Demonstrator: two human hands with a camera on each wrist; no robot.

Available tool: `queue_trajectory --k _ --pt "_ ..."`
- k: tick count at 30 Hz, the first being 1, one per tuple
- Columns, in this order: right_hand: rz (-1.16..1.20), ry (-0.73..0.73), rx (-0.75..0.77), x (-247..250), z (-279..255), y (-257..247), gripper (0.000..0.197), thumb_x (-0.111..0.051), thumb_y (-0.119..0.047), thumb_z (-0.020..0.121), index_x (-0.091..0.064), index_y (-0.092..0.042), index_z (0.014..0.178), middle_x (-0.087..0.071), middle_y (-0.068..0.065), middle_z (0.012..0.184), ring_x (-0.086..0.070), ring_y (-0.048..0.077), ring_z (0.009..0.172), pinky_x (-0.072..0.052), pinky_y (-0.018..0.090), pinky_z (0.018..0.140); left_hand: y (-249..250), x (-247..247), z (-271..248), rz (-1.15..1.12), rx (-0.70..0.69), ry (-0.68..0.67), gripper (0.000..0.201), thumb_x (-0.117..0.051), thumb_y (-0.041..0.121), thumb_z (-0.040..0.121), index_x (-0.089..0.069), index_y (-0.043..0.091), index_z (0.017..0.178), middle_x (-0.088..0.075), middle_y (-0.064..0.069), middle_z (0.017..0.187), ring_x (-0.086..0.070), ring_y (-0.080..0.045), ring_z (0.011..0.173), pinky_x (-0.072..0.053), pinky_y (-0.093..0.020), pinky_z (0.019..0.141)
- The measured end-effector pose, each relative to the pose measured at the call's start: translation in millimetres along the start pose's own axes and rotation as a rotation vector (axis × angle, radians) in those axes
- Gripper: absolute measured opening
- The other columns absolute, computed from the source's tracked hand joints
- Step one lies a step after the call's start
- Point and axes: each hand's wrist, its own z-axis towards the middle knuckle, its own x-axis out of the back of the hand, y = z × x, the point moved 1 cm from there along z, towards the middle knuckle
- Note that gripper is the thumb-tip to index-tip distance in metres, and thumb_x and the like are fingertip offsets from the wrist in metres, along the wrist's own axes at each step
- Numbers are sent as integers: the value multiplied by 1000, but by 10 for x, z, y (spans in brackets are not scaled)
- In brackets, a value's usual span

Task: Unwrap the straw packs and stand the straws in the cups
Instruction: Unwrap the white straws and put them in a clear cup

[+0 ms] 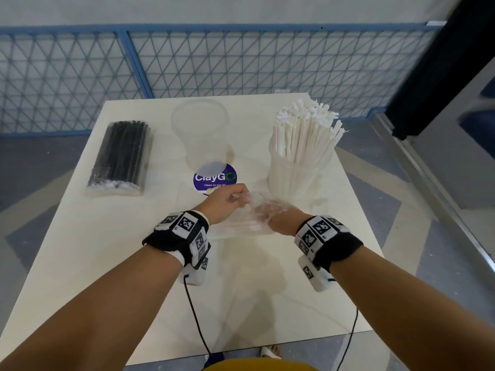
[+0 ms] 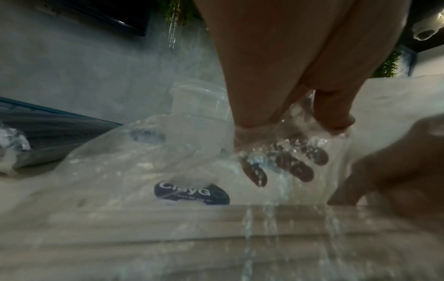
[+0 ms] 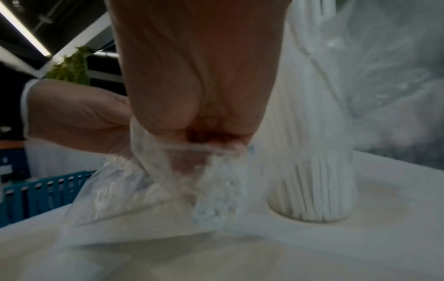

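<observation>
Handling a clear straw bag (image 1: 235,228) on the near middle of the worktop (image 1: 107,263).

Pinching the bag's crumpled mouth between the curled fingers (image 1: 241,200) of the left hand (image 1: 225,202). Reaching into that mouth with the right hand (image 1: 281,218), with its fingers veiled by plastic and no telling their grip. Lying flat just before a purple sticker (image 1: 215,178), near a tub of white straws (image 1: 300,156).

behind the left hand (image 1: 223,202) and the right hand (image 1: 281,219), each wrist wears a black fabric band (image 1: 160,241) topped with white blocks (image 1: 325,232) printed with black-and-white square markers (image 1: 186,223). a white camera housing (image 1: 194,275) hangs beneath each, trailing 1 thin black cable (image 1: 197,319). yellow clothing (image 1: 257,364) shows below.
</observation>
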Motion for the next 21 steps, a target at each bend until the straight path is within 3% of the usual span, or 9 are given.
queue_trajectory --k 2,4,6,8,13,15,17,19,21 --pt "104 -56 12 -18 49 -42 22 -54 -10 91 -64 -10 110 -25 -23 73 -37 -32 64 -31 -5 67 5 -15 3 -28 23 21 22 -52 12 92 -50 21 72 -56 -3 76 -55 -18 82 -38 -27 82" --pt "288 -90 42 -16 47 -75 33 -73 -16 75 -65 -4 104 -45 -13 78 -50 -12 63 -36 1 57 0 -29 2 -25 27 37 17 -51 14 93 -51 15 76 -56 -5 78 -54 -15 80 -38 -24 81" --pt "141 -33 44 -6 17 -82 49 -70 -23 76 -52 -8 119 -43 -5 104 -48 9 90 -39 14 74 7 -32 -9 -8 10 50 14 -50 14 94 -51 9 81 -55 -6 79 -54 -3 73 -37 -13 73" --pt "10 -79 14 -13 -24 -39 55 -65 -30 82 -41 -13 128 -43 -2 109 -45 17 98 -35 25 83 11 -35 -6 -4 -5 62 12 -49 12 94 -51 5 84 -53 -3 77 -51 12 61 -33 -3 63" --pt "-110 -159 -9 21 -42 -150 42 -53 -19 92 -42 -8 132 -54 12 122 -50 23 95 -40 14 73 42 -39 -28 13 32 -8 13 -51 20 93 -47 12 84 -53 1 81 -52 -1 72 -34 -4 63" --pt "31 -169 13 38 -77 -155 34 -47 -11 95 -47 -21 127 -57 10 112 -55 27 89 -44 25 71 56 -34 -66 31 91 -106 24 -64 31 85 -48 17 95 -55 2 94 -51 -8 83 -37 -13 76" --pt "136 -196 20 96 -114 -134 34 -46 -10 95 -48 -42 106 -55 2 89 -49 21 73 -39 23 56 71 -33 -119 114 149 -236 55 -79 32 69 -43 25 111 -54 7 109 -52 -9 95 -39 -22 85" --pt "246 -191 -4 182 -169 -147 34 -50 -12 93 -49 -45 87 -47 -3 73 -45 16 69 -36 18 54 37 -36 -153 226 148 -299 77 -85 26 61 -38 26 121 -55 7 113 -53 -11 102 -42 -25 90" --pt "433 -193 24 251 -224 -121 30 -55 -11 91 -58 -39 98 -42 -2 64 -39 12 57 -33 16 46 -24 -11 -161 287 139 -289 78 -85 18 61 -41 19 126 -59 3 114 -56 -15 105 -44 -30 95"
